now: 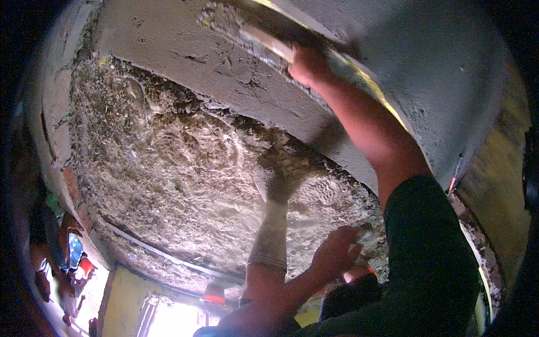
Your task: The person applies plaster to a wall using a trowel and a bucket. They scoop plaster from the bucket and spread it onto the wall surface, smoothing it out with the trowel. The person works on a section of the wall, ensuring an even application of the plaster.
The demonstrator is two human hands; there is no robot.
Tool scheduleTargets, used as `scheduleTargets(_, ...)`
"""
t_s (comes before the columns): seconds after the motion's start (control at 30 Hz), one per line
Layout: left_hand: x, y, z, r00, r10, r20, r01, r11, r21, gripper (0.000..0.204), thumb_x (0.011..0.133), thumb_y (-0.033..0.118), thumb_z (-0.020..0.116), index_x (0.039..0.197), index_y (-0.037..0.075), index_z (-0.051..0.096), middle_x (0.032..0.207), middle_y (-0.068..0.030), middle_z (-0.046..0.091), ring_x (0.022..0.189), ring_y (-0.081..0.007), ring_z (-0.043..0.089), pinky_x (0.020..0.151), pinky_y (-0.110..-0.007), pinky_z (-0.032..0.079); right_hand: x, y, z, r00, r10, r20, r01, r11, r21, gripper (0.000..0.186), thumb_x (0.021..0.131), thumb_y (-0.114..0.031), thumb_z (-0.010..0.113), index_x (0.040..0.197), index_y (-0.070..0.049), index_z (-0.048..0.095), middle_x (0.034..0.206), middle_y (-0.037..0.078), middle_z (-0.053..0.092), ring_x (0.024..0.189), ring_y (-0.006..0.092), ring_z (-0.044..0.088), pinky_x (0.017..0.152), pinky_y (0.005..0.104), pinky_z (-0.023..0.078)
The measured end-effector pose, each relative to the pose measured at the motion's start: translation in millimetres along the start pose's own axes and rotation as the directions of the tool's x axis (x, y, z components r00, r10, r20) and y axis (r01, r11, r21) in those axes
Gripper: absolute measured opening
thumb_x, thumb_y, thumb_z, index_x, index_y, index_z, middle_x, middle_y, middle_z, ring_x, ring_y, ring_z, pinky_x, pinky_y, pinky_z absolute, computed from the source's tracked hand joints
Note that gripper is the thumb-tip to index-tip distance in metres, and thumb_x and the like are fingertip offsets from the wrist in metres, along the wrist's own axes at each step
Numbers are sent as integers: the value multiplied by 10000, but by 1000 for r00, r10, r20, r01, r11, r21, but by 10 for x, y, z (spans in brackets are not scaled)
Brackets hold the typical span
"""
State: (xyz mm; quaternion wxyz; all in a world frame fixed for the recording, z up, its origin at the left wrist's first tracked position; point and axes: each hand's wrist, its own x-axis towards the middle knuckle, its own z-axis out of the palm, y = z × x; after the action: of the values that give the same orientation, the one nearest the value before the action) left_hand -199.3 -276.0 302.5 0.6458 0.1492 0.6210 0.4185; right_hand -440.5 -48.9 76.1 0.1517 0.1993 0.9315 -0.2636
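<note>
My right arm, in a dark sleeve, stretches up to the top of the picture. There my right hand [309, 64] is closed on a long straight bar [269, 42] beside a pale edge, its fingertips hidden and blurred. The bar lies slantwise against grey plaster [191, 48]. Lower down, my left hand [337, 253] reaches to the right, fingers slightly bent and apart. Nothing shows clearly in it. Beside it a leg in a pale sock [268, 236] stands with its foot on rough, crumbly ground [185, 168]. Where that foot meets the ground is in shadow.
A tread-patterned shoe print [331, 191] marks the loose ground. A pale pipe or strip [163, 250] runs along its edge. An orange-and-white bucket [214, 294] stands by a bright window [171, 320]. People [67, 295] are at the lower left. A dark rounded shape [351, 297] lies below my left hand.
</note>
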Motion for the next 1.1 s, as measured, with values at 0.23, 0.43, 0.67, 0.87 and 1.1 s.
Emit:
scheduleTargets(0.23,-8,-53,-17,999,38,15,-39,996,77,445,874,228,566,1282,70,487,1253,-191,525,1189,-364,478,1005,-418,396,-1389,593,461,976,212,59,-208,976,-64,490,740,-172,653,1172,-22,478,949,244,625,864,433,616,759,505,504)
scheduleTargets(0.43,-41,-111,-37,997,67,-35,-68,998,-12,397,856,191,593,1218,51,511,1150,-211,539,1072,-385,515,933,-424,422,-1386,608,359,982,174,68,-177,983,39,499,762,-204,653,1206,-40,497,1002,243,629,884,411,626,764,485,513)
scheduleTargets(0.67,10,-58,230,999,44,17,-46,994,104,389,867,222,615,1212,61,536,1180,-177,557,1117,-354,526,968,-411,426,-631,691,50,985,42,-165,-55,995,-77,367,692,-75,597,1051,-2,594,925,247,635,866,393,630,786,466,512)
scheduleTargets(0.87,46,-200,589,996,67,51,-77,971,228,419,877,250,604,1229,39,522,1176,-196,552,1115,-361,522,979,-418,411,-1007,1357,58,956,289,-46,-290,957,-17,409,695,-70,598,1102,-47,589,1017,231,635,948,374,626,847,459,502)
scheduleTargets(1.1,-20,-354,845,995,-16,102,-7,975,221,422,881,262,584,1228,34,510,1208,-197,535,1123,-369,506,982,-429,401,-2232,2368,116,952,307,-11,-307,949,-65,555,725,-160,654,1256,-75,516,1115,228,611,968,360,625,847,426,512)
